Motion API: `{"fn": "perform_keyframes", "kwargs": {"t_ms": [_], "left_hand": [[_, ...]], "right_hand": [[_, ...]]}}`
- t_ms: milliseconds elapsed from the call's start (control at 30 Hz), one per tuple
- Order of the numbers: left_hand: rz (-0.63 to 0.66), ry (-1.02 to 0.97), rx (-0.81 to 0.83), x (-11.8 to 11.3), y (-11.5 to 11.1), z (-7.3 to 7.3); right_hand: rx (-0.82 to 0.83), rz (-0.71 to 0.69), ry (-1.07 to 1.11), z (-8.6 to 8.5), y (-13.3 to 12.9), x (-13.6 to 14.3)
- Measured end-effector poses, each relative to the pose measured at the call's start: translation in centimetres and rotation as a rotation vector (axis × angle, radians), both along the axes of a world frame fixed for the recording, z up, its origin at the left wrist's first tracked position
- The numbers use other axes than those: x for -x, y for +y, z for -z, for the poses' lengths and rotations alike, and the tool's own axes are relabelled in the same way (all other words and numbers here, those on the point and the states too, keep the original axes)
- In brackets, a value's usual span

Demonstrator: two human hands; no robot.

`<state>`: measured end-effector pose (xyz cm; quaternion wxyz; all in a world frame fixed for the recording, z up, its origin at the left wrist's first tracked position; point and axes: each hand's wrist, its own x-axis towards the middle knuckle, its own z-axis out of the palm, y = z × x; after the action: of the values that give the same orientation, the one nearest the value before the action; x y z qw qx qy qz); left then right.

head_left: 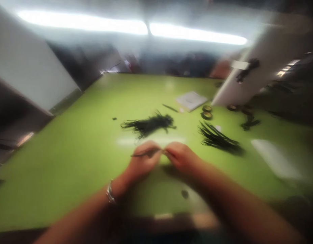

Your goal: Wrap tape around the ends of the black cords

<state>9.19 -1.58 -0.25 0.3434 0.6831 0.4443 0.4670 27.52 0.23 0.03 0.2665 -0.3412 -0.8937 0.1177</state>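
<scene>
Close together above the table's near middle, my two hands meet at the fingertips. My left hand (pixel 144 158) is closed on a thin black wire (pixel 138 155), whose loose end sticks out to the left across the fingers. Fingers pinched, my right hand (pixel 181 155) touches the left fingertips; what it grips is blurred and small. Beyond them lies a tangled bundle of black wires (pixel 150 124) with looped ends. A second, straighter bundle of black wires (pixel 220 138) rests to the right of my hands.
The green tabletop (pixel 77 156) carries two black tape rolls (pixel 206 115), a white pad (pixel 191 100), a dark pen (pixel 170 107) and a small black piece (pixel 114 118). A pale sheet (pixel 275 159) lies right. A white post (pixel 243 81) stands at the back right.
</scene>
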Motion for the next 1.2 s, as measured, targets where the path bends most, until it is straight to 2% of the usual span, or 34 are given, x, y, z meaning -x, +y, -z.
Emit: {"fn": "perform_keyframes", "kwargs": {"t_ms": [67, 167, 267, 367, 533, 600, 667, 767, 833, 900, 967, 1000, 1067, 1200], "left_hand": [[0.014, -0.016, 0.132, 0.0, 0.0, -0.4], [0.066, -0.093, 0.416, 0.2, -0.1, -1.2], [0.204, -0.301, 0.614, 0.6, 0.0, -1.7], [0.316, -0.491, 0.712, 0.7, 0.0, -1.6], [0.182, -0.612, 0.772, 0.3, -0.1, -0.6], [0.118, -0.609, 0.74, 0.2, -0.2, -0.4], [0.069, -0.543, 0.65, 0.3, -0.3, -0.3], [0.039, -0.313, 0.347, 0.4, -0.3, -0.3], [0.036, -0.134, 0.098, 0.5, -0.2, -0.1], [0.049, -0.01, -0.068, 0.6, -0.1, -0.1], [0.08, 0.022, -0.113, 0.6, 0.0, -0.3], [0.092, 0.006, -0.087, 0.7, 0.0, -0.4], [0.132, -0.079, 0.082, 0.7, 0.0, -0.8], [0.263, -0.338, 0.583, 0.9, 0.1, -1.1]], "right_hand": [[-0.069, -0.008, 0.021, 0.0, 0.2, -0.2], [-0.311, -0.021, -0.037, -0.6, 0.5, -0.7], [-0.577, -0.037, -0.125, -1.2, 0.7, -1.4], [-0.726, -0.04, -0.122, -1.5, 0.7, -1.7], [-0.739, 0.017, -0.107, -0.9, 0.2, -0.9], [-0.67, 0.036, -0.089, -0.6, 0.0, -0.5], [-0.533, 0.046, -0.03, -0.5, 0.0, -0.2], [-0.204, 0.046, 0.104, -0.8, -0.1, 0.1], [0.069, 0.038, 0.122, -1.1, -0.3, 0.2], [0.318, 0.045, 0.117, -1.3, -0.5, 0.2], [0.461, 0.04, 0.158, -1.4, -0.5, 0.2], [0.465, 0.038, 0.191, -1.3, -0.5, 0.1], [0.316, 0.029, 0.214, -1.2, -0.4, -0.1], [-0.336, 0.003, 0.019, -1.3, -0.2, -0.7]]}}
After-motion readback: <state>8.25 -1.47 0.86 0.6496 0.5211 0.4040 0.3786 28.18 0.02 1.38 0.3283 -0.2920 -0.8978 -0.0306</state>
